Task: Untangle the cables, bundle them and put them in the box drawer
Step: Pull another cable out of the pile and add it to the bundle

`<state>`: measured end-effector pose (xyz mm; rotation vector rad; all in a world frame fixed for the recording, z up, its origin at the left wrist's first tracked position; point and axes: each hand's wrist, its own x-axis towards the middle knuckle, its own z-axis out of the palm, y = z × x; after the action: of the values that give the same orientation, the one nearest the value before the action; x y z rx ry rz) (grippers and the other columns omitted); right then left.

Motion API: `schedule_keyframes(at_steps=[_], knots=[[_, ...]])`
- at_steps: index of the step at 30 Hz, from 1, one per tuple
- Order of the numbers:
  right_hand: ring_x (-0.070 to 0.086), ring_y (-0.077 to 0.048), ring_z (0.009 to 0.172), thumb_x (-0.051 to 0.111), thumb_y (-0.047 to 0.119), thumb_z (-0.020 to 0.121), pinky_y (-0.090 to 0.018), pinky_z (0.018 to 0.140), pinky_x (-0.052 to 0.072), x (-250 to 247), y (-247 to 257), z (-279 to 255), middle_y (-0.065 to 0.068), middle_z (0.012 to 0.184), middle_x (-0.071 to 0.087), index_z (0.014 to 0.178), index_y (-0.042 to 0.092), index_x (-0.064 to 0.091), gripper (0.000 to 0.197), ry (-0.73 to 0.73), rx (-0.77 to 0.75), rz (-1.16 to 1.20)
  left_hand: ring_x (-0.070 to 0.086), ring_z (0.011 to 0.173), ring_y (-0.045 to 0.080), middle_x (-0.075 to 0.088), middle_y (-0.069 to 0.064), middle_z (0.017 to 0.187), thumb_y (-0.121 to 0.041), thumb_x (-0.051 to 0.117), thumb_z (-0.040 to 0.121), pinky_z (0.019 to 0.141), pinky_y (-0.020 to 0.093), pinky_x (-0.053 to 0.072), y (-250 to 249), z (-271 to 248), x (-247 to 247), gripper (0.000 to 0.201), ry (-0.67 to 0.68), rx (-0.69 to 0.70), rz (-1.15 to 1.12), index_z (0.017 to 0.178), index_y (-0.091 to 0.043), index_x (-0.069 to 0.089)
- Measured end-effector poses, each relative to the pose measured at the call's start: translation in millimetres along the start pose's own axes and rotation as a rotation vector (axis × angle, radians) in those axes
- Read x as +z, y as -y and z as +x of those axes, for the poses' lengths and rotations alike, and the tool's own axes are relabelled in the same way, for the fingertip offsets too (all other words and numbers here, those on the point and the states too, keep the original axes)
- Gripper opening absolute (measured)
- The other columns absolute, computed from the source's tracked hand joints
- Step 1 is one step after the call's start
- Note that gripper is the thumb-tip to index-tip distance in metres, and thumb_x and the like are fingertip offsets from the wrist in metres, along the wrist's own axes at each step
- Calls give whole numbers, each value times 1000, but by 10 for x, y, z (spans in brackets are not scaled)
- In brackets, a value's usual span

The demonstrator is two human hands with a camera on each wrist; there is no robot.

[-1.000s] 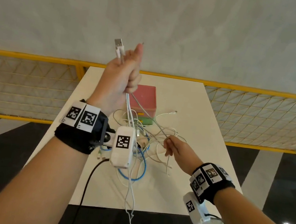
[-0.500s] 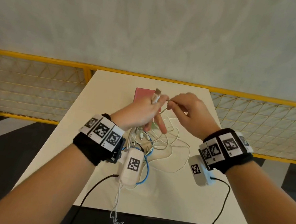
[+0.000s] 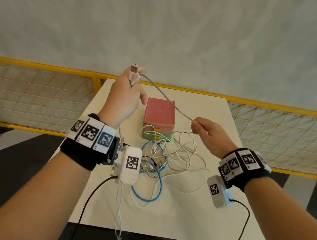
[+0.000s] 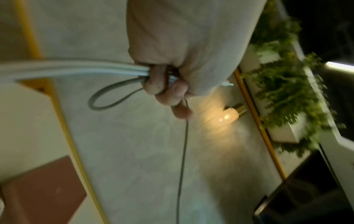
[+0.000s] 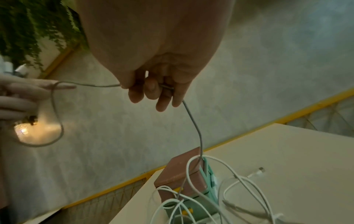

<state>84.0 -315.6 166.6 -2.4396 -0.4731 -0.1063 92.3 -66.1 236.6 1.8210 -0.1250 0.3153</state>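
Note:
My left hand [image 3: 125,96] is raised above the table's far left and grips the plug ends of white cables [image 3: 133,74] plus a folded loop of a grey cable [image 4: 107,98]. The grey cable [image 3: 168,100] runs taut down to my right hand [image 3: 203,129], which pinches it between thumb and fingers [image 5: 151,89]. From there it drops into a tangle of white and blue cables [image 3: 165,158] on the table. Behind the tangle stands the drawer box [image 3: 159,118], pink over green, its drawers closed [image 5: 184,178].
The cream table [image 3: 190,217] is ringed by a yellow mesh railing [image 3: 33,97] against a grey wall. White cable ends [image 3: 120,227] hang over the near table edge. Black sensor leads trail from both wrists. A wall lamp [image 4: 232,113] and plants [image 4: 283,78] appear in the wrist views.
The hands, close together over the box half a second ago, have drawn apart: the left rose up and left, the right moved down and right, stretching the grey cable between them.

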Motion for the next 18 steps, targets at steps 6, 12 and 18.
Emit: schedule_keyframes(at_steps=[6,12,18], knots=[[46,-17,73,43,18,98,-19,64,28,-58,251,136,3,68,53,82,7,60,26,1,-237,-181,50,43,0,71,2,72,-15,35,105,42,14,37,-94,-214,279,40,393,169,391,141,-31,44],[38,-7,71,40,19,100,-11,68,33,-204,396,248,15,71,43,87,8,57,24,-47,-302,-149,43,40,2,60,5,65,-11,37,102,43,14,30,-67,-246,339,33,427,84,399,73,-5,53],[51,-31,76,30,22,102,-33,70,39,-93,175,261,-14,78,54,81,14,49,29,38,-50,37,41,35,2,54,-7,51,-24,38,106,34,19,29,-187,-56,78,26,-23,33,-111,83,-27,51]])
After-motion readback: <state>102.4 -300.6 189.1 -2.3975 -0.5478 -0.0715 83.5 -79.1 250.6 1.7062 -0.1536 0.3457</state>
